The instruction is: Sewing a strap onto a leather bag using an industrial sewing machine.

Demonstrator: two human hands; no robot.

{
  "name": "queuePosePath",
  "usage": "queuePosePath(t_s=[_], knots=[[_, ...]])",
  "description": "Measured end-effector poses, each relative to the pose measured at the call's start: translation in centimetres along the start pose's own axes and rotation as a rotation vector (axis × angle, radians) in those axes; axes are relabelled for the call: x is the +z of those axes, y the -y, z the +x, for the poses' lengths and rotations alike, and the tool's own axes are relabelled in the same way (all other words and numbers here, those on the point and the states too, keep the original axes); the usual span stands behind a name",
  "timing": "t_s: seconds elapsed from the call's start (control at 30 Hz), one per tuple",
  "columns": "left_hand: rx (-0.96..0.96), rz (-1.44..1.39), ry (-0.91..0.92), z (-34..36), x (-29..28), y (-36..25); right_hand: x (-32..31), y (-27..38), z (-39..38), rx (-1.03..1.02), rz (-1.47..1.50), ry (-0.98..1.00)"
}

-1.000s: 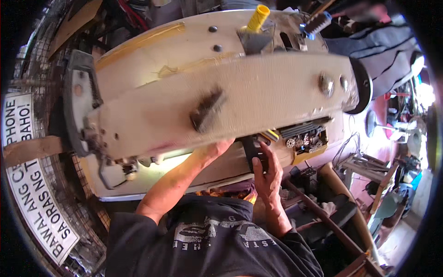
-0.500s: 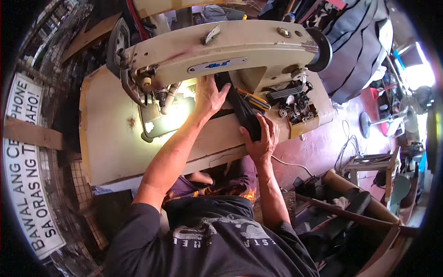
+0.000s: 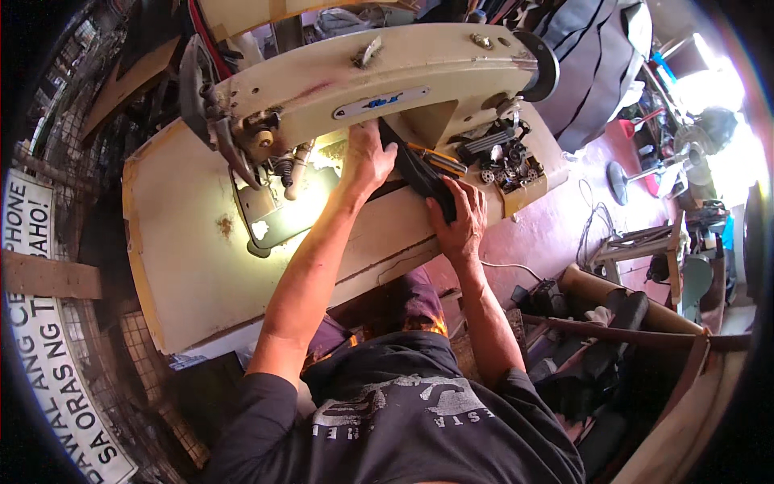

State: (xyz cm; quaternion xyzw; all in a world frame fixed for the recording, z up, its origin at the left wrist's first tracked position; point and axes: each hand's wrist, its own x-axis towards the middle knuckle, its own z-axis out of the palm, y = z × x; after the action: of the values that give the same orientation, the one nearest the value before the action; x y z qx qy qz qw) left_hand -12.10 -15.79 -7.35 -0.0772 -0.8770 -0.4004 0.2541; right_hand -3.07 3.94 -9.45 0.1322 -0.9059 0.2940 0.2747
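Note:
A beige industrial sewing machine point(image 3: 451, 64) stands on a worn, light table point(image 3: 165, 242), its needle area point(image 3: 287, 177) lit brightly. My left hand point(image 3: 369, 161) is under the machine's arm, its fingers round the upper part of a long black strip point(image 3: 411, 168), fingertips partly hidden. My right hand point(image 3: 461, 216) grips the strip's lower end near the table's front edge. Right of the strip lie orange-and-black handled tools point(image 3: 439, 161), beside a cardboard tray point(image 3: 522, 200) of metal bobbins and black parts point(image 3: 504, 161).
A large stack of grey material point(image 3: 584, 73) stands behind on the right. A pedestal fan point(image 3: 701, 137), wooden stool point(image 3: 637, 242), loose cords and an open bin of dark scraps point(image 3: 588, 371) are on the right. A wire grid with a white sign point(image 3: 40, 339) runs along the left.
Since a second ago my view has shifted, now showing the machine's front and needle area. Both hands stay at the black strip; the right hand has moved slightly higher along it.

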Motion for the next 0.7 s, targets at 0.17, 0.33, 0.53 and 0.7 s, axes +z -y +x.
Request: queuePosePath(t_s=[0.17, 0.33, 0.53, 0.7], knots=[[0.021, -0.133, 0.125, 0.7, 0.8, 1.0, 0.6, 0.6, 0.4, 0.074, 0.038, -0.068], [0.072, -0.126, 0.085, 0.6, 1.4, 1.9, -0.5, 2.0, -1.2, 0.044, -0.144, -0.192], [0.052, -0.078, 0.090, 0.8, 0.6, 1.8, -1.4, 3.3, -4.0, 0.023, -0.272, -0.178], [0.045, -0.031, 0.150, 0.6, -0.2, 1.4, -1.5, 3.4, -3.5, -0.007, -0.269, -0.144]])
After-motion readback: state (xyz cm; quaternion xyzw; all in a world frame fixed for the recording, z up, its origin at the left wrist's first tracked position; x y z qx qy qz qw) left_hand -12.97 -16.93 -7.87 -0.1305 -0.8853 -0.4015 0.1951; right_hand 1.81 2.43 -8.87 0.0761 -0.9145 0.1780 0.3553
